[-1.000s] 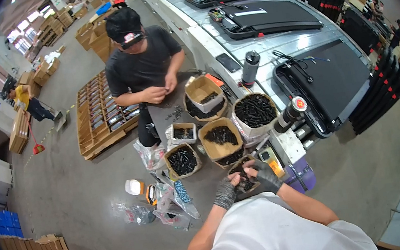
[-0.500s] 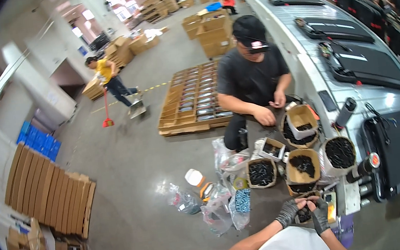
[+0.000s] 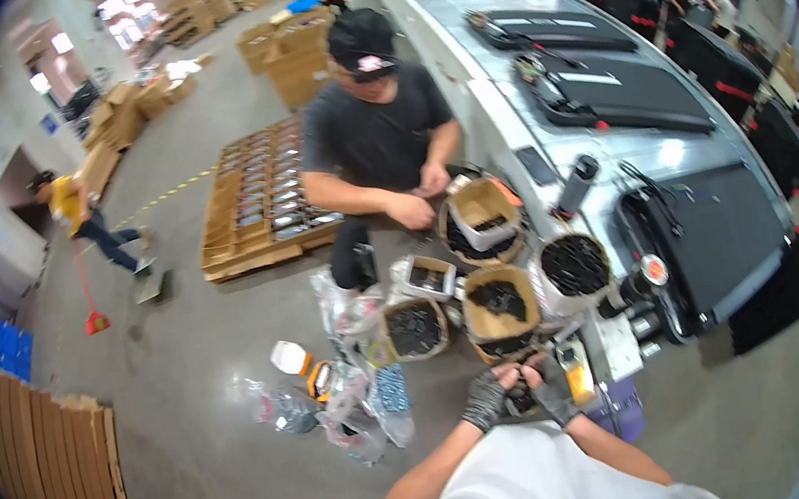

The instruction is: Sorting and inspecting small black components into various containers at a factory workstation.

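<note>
My left hand (image 3: 489, 397) and my right hand (image 3: 551, 392) meet low in front of me, both in dark grey gloves with bare fingertips. Their fingers are pinched together. Whatever lies between the fingertips is too small and hidden to name. Just below them sits a container of small black parts (image 3: 519, 399), partly covered by the hands. Beyond the fingers stands an open carton (image 3: 483, 322) with black parts inside. To its left is another box of black parts (image 3: 415, 329). A white bucket (image 3: 574, 272) full of black pieces stands to the right.
A co-worker (image 3: 380, 141) in dark clothes sits opposite, hands close together. Along the right runs a conveyor (image 3: 491, 101) carrying black flat units (image 3: 616, 90). Plastic bags (image 3: 350, 412) lie on the floor at left. A person in yellow (image 3: 76, 206) holds a red broom (image 3: 97, 322).
My view has swung right, so the scene sits further left. My hands stay pinched together over the black parts. The person in yellow has shifted left with the broom.
</note>
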`<state>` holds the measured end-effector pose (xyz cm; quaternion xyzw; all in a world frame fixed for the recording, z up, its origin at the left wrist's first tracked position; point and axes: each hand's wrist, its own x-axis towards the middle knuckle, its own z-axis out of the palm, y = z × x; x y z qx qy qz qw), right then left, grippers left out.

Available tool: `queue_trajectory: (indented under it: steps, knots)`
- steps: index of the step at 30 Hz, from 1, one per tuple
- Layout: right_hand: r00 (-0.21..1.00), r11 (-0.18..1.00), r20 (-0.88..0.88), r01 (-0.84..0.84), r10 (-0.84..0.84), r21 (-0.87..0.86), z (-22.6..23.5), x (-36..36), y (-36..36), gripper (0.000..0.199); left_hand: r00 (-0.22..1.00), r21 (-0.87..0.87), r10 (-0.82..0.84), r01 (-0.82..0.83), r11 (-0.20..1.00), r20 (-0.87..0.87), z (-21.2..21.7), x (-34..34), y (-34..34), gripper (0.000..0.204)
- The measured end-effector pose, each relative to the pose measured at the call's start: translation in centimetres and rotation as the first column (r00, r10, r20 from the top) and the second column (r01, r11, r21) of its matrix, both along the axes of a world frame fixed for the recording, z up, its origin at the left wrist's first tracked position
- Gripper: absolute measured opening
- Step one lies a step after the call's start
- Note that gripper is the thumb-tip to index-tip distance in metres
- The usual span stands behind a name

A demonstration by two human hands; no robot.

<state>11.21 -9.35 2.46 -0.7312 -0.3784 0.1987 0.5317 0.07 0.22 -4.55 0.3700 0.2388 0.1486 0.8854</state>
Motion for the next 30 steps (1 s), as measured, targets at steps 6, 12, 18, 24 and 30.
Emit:
queue_trajectory:
  steps: [6, 12, 18, 24, 30]
  knots:
    - [0.952, 0.976, 0.288, -0.037, 0.099, -0.213, 2.7, 2.1, -0.8, 0.016, 0.994, 0.912, 0.053, 0.065, 0.406, -0.095, 5.0, 1.4, 0.1, 0.045]
    - [0.982, 0.980, 0.143, -0.100, 0.125, -0.170, 4.1, 1.3, -0.1, 0.016, 0.993, 0.934, 0.053, 0.082, 0.347, -0.107, 5.0, 0.7, 0.4, 0.032]
    - [0.987, 0.983, 0.144, -0.046, 0.073, -0.179, 3.3, 2.3, -0.8, 0.013, 0.973, 0.975, 0.174, 0.120, 0.185, -0.152, 8.0, 1.5, -0.2, 0.034]
    - [0.992, 0.971, -0.048, -0.126, 0.119, -0.203, 3.4, 2.8, 0.1, 0.013, 0.918, 0.881, 0.069, 0.351, 0.318, -0.391, 9.9, 2.0, 1.3, 0.027]
    - [0.979, 0.964, -0.161, -0.161, 0.128, -0.210, 6.5, 3.3, 1.2, 0.014, 0.873, 0.839, 0.122, 0.402, 0.366, -0.472, 11.1, 2.6, 2.3, 0.027]
